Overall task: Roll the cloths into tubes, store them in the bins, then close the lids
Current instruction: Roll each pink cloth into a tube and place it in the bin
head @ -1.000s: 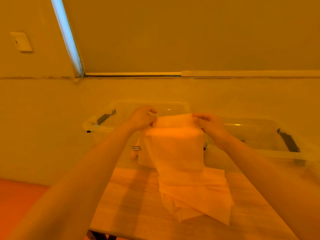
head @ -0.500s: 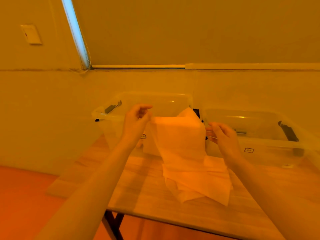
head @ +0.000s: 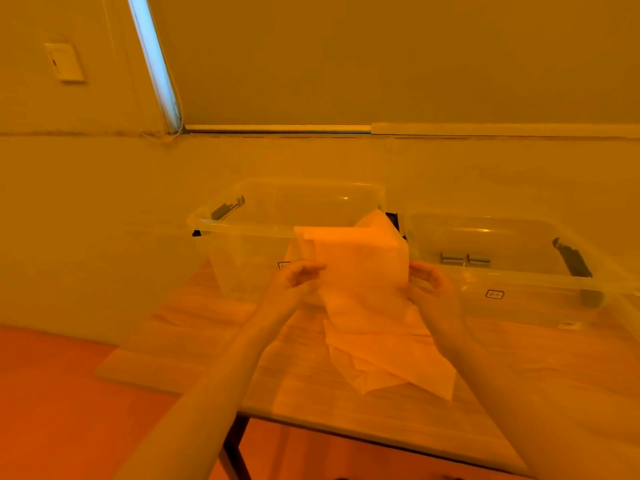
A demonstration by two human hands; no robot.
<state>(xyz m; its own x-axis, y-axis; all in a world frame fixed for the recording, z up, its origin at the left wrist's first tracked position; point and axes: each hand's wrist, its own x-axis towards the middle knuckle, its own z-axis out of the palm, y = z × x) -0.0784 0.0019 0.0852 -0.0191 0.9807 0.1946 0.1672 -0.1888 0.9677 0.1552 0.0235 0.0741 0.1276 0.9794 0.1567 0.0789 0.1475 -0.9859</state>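
Operator: Report the position of the cloth.

Inspector: The cloth (head: pixel 360 268) is draped upright in front of the two clear bins. Its upper part leans against the left bin (head: pixel 277 216), with one corner peaking above that bin's rim. Its lower part trails onto the wooden table (head: pixel 194 344), where it lies in loose folds.

Operator: Report hand status.

Inspector: The left hand (head: pixel 294 278) is at the cloth's left edge, fingers curled, pinching the fabric. The right hand (head: pixel 429 282) is at the right edge, fingers curled toward the cloth; whether it actually grips the fabric cannot be told. Both hands are level with each other, one on each side.

Operator: Report the bins.

Inspector: The left bin and the right bin (head: pixel 519 271) stand side by side at the table's far edge, against the wall. Both are uncovered. Dark latch handles sit on their ends.
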